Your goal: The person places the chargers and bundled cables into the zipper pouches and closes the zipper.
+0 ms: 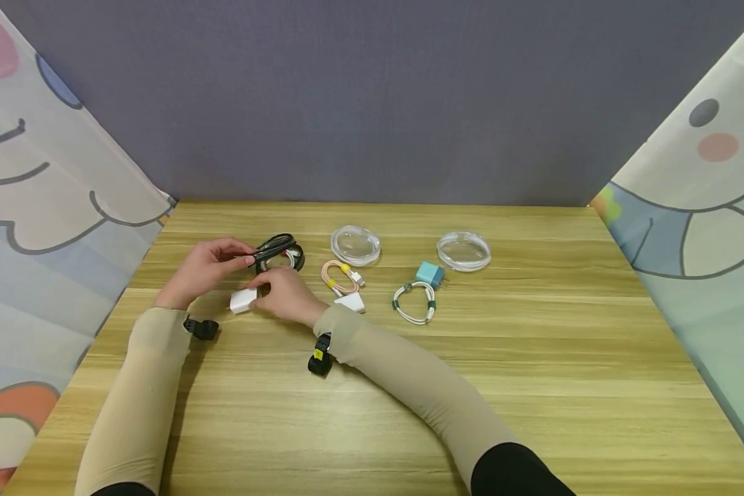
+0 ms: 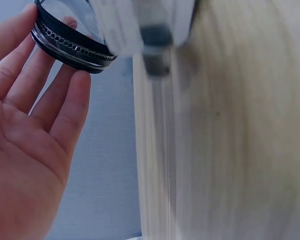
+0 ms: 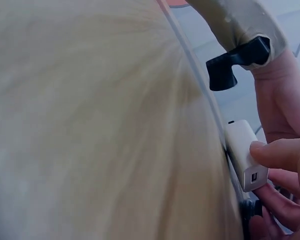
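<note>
My left hand (image 1: pixel 206 269) pinches the black rim of a round clear zip case (image 2: pixel 70 46), its lid raised, at the left of the table. A coiled white cable (image 1: pixel 292 259) lies in that case. Just in front of it, my right hand (image 1: pixel 287 295) holds a white charger (image 3: pixel 242 152) between thumb and fingers. The charger's USB port faces the camera in the right wrist view. Part of the case is hidden behind the right hand in the head view. A blurred white block (image 2: pixel 125 25) shows close up in the left wrist view.
To the right lie a pink cable with yellow ties (image 1: pixel 331 279) and another white charger (image 1: pixel 350 302). Beyond them are a blue charger (image 1: pixel 430 274) and a white cable with green ties (image 1: pixel 399 311). Two clear round cases (image 1: pixel 355 262) (image 1: pixel 463 266) sit farther back, before a grey panel (image 1: pixel 372 103).
</note>
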Action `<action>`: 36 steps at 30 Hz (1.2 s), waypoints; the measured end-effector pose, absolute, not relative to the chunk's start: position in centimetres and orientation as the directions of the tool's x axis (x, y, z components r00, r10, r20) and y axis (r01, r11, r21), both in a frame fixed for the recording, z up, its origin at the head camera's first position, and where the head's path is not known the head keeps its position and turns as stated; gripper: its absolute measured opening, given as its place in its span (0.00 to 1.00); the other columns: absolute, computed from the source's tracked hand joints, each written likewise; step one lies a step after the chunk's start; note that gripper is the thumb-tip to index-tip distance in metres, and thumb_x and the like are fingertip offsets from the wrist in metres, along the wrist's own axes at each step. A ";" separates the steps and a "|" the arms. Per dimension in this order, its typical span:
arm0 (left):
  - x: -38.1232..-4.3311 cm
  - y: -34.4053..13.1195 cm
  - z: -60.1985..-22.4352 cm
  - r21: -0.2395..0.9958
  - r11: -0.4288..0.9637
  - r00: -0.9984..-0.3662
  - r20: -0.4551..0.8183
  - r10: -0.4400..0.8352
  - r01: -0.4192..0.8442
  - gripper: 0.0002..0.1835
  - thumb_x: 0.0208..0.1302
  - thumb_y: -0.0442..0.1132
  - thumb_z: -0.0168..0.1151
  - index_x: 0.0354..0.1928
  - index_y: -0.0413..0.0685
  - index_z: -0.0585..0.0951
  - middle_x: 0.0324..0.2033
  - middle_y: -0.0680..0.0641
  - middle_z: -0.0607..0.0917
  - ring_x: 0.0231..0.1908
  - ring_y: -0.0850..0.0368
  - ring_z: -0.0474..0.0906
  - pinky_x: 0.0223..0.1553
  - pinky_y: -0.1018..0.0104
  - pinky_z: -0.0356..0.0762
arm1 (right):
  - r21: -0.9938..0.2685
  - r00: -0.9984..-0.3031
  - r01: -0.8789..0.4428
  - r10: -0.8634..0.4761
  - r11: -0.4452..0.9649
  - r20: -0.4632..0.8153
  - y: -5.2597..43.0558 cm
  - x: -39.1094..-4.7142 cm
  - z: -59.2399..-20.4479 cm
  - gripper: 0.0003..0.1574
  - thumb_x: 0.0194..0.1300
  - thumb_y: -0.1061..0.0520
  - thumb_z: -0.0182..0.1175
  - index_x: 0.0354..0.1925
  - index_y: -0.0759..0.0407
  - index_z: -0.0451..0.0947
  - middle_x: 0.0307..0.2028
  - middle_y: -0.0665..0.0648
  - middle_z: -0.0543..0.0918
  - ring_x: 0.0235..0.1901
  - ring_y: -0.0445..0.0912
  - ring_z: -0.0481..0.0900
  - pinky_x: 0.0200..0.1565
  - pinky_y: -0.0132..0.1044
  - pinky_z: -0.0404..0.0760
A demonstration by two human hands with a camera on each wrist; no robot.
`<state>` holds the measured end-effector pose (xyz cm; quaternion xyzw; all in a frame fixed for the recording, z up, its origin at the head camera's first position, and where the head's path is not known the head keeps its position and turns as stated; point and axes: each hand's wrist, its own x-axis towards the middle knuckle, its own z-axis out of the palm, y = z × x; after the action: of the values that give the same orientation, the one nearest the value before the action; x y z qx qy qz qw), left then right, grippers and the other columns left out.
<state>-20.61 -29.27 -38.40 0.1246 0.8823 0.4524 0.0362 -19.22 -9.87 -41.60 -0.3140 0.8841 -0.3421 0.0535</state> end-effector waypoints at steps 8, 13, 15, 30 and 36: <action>-20.6 -29.3 -38.2 0.795 0.577 -0.966 0.040 0.257 0.186 0.16 0.70 0.45 0.64 0.51 0.42 0.84 0.48 0.43 0.86 0.44 0.66 0.82 0.45 0.60 0.81 | -0.758 -0.838 -0.427 -0.531 0.493 0.127 -8.1 -19.4 -40.7 0.20 0.59 0.53 0.74 0.50 0.54 0.87 0.42 0.47 0.87 0.39 0.33 0.79 0.40 0.19 0.71; -20.4 -29.4 -38.1 0.805 0.575 -0.971 0.008 0.239 0.148 0.16 0.70 0.47 0.63 0.51 0.44 0.84 0.48 0.44 0.86 0.46 0.58 0.83 0.46 0.58 0.81 | -0.807 -0.851 -0.391 -0.507 0.441 0.136 -7.0 -19.6 -40.1 0.21 0.60 0.54 0.73 0.51 0.57 0.86 0.44 0.50 0.87 0.41 0.34 0.81 0.42 0.19 0.73; -20.3 -29.5 -38.2 0.806 0.576 -0.971 -0.004 0.237 0.137 0.16 0.70 0.47 0.63 0.52 0.44 0.83 0.49 0.44 0.85 0.47 0.55 0.83 0.46 0.57 0.81 | -0.826 -0.857 -0.377 -0.497 0.419 0.138 -6.6 -19.7 -40.0 0.21 0.60 0.55 0.72 0.52 0.58 0.86 0.45 0.51 0.87 0.42 0.36 0.82 0.42 0.20 0.74; -20.0 -29.8 -38.2 0.804 0.585 -0.972 -0.037 0.231 0.109 0.18 0.72 0.49 0.60 0.54 0.45 0.82 0.52 0.45 0.84 0.48 0.59 0.81 0.49 0.53 0.79 | -0.903 -0.931 -0.226 -0.354 0.364 0.090 -5.6 -21.1 -41.0 0.19 0.59 0.58 0.73 0.50 0.59 0.86 0.45 0.51 0.87 0.45 0.37 0.81 0.46 0.25 0.76; -20.1 -29.6 -38.1 0.821 0.554 -0.968 -0.006 0.251 0.139 0.16 0.71 0.47 0.62 0.51 0.43 0.83 0.49 0.44 0.85 0.48 0.53 0.82 0.47 0.55 0.80 | -0.921 -0.950 -0.182 -0.305 0.344 0.074 -5.7 -21.3 -41.2 0.18 0.59 0.58 0.73 0.49 0.58 0.86 0.44 0.51 0.87 0.43 0.38 0.81 0.44 0.27 0.77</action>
<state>-20.08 -29.61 -38.11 0.1109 0.8795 0.4588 0.0610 -21.26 -5.65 -41.18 -0.1488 0.8179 -0.5531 0.0554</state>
